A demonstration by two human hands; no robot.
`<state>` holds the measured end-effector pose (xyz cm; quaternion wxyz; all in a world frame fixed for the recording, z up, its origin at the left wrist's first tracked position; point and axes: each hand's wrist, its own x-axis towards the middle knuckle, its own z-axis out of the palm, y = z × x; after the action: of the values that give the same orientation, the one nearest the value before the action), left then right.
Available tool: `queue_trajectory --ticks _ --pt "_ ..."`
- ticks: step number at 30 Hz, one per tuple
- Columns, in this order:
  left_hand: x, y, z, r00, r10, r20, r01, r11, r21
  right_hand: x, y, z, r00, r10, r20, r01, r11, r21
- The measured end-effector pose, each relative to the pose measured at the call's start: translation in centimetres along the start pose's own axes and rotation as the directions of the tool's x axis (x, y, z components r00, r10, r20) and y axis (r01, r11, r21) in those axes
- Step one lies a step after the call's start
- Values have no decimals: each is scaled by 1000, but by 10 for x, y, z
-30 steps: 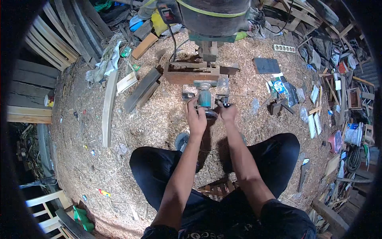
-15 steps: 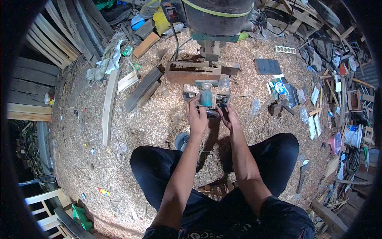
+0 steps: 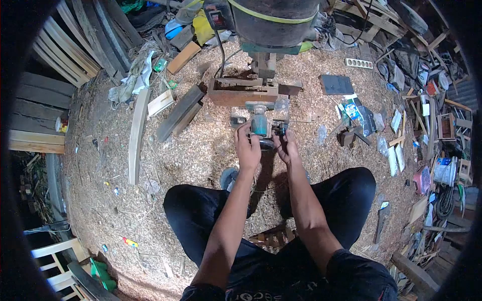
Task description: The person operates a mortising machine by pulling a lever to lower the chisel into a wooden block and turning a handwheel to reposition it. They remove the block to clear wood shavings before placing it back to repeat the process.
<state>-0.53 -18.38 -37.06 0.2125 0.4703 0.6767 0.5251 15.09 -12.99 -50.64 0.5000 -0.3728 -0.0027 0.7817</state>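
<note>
A reddish-brown wooden workpiece with a long slot sits in a machine, under its chisel head. In front of it is a green cast clamp housing with a dark handwheel. My left hand is closed on the left side of the handwheel, with fingers reaching up beside the housing. My right hand is at the right, its fingers curled about a small black knob. The fingertips of both hands are partly hidden.
The machine's big dark motor hangs overhead. Wood shavings cover the floor. Dark timber offcuts and a long pale board lie left. A dark flat block, a power strip and a hammer-like tool lie right.
My right hand has shifted slightly at the black knob, and its fingers have drawn in a little. My left hand stays at the handwheel. The view has moved very slightly.
</note>
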Motion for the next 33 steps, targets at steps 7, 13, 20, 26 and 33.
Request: queue_trajectory --ticks 7,13,20,26,33 --pt "0 -5 0 1000 29 1 -29 999 41 -5 8 21 859 -506 -75 146 384 -912" --pt "-1 -5 0 1000 27 0 -27 1000 12 -9 10 17 868 -493 57 269 371 -889" --pt "-2 1 -2 1000 29 -6 -28 999 45 22 4 -21 988 -147 -51 124 942 -312" --pt "-1 -1 0 1000 16 -7 -16 1000 2 -19 6 39 717 -693 73 106 6 -994" --pt "0 -1 0 999 44 -19 -44 999 15 3 0 1 998 -10 64 13 999 -49"
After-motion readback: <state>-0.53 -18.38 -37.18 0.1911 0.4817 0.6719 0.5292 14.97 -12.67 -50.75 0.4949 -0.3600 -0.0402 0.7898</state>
